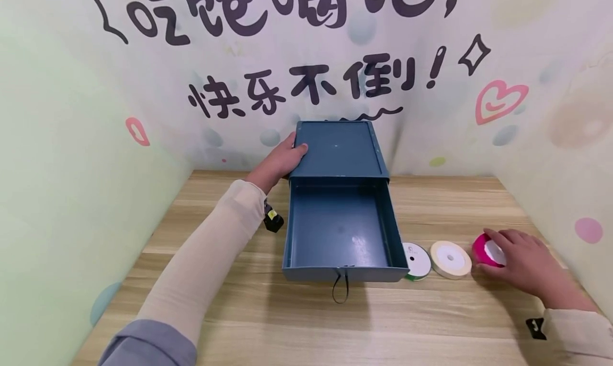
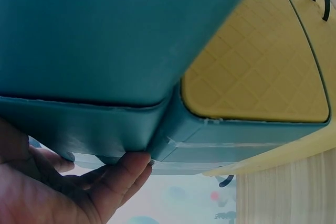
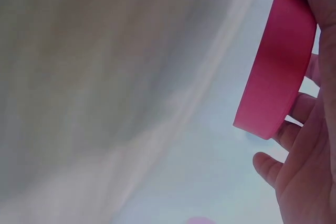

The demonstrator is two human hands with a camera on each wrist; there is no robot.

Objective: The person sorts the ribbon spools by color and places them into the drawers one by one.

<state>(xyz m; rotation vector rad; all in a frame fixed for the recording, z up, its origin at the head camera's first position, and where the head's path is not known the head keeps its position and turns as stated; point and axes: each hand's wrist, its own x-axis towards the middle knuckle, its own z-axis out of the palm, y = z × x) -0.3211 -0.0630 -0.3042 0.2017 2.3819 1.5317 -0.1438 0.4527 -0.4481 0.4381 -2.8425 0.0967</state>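
Left hand (image 1: 284,158): clamped on left side of blue box (image 1: 337,149)
Right hand (image 1: 527,264): clamped on pink roll (image 1: 482,250), beside cream spool (image 1: 460,261)
Room: table (image 1: 258,318) extends before drawer (image 1: 345,274)
Green-edged spool (image 1: 421,263): print unreadable
Wall lettering (image 1: 313,86): "快乐不倒!"

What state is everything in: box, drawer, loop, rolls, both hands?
Box, held at one side
Drawer, pulled open
Loop, hanging from the drawer front
Pink roll, gripped, tilted
Cream roll, lying flat on the table
White roll, lying flat, partly hidden by the drawer
Left hand, gripping the box
Right hand, gripping the pink roll
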